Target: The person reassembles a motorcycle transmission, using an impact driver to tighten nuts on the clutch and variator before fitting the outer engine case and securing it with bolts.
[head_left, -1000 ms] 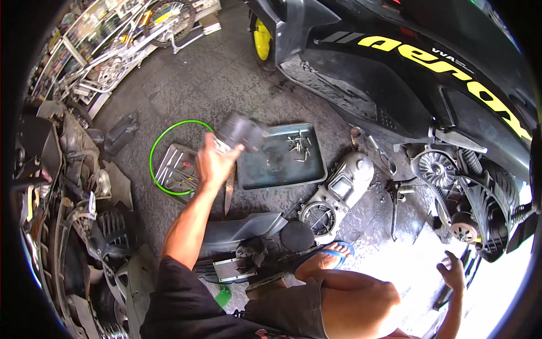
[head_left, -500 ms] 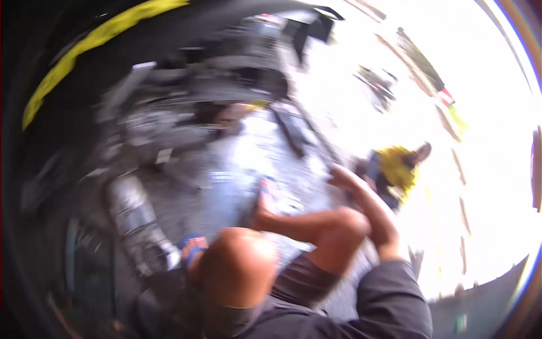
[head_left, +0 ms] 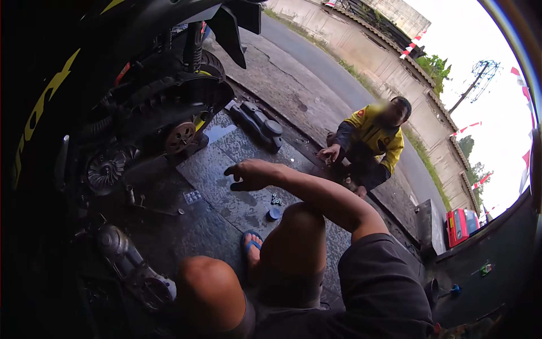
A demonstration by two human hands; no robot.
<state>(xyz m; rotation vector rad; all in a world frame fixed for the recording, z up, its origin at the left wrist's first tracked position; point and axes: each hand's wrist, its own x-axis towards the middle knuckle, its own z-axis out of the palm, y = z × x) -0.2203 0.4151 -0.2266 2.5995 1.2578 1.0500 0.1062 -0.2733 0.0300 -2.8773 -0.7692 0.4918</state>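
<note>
My right hand (head_left: 246,174) reaches out above the stone floor, its fingers apart and loosely bent, with nothing visible in them. Below and beyond it are a small group of rollers (head_left: 276,199), a round blue container (head_left: 273,213) and a small gridded piece (head_left: 192,196). To its left, the scooter's exposed drive holds a finned disc (head_left: 105,170) and a brown round clutch part (head_left: 179,137). A long black part (head_left: 257,125) lies above my hand. The metal drive cover (head_left: 121,254) lies at lower left. My left hand is out of view.
A person (head_left: 370,144) in a yellow-and-dark jacket squats at the workshop edge to the right, hands low. Behind are a street (head_left: 316,68), a wall and flags. A red vehicle (head_left: 462,226) stands at the right. The black scooter body (head_left: 51,96) fills the upper left.
The view has swung right toward the street and the crouching person. My left hand with the dark part has left view. My right hand has reached forward over the floor.
</note>
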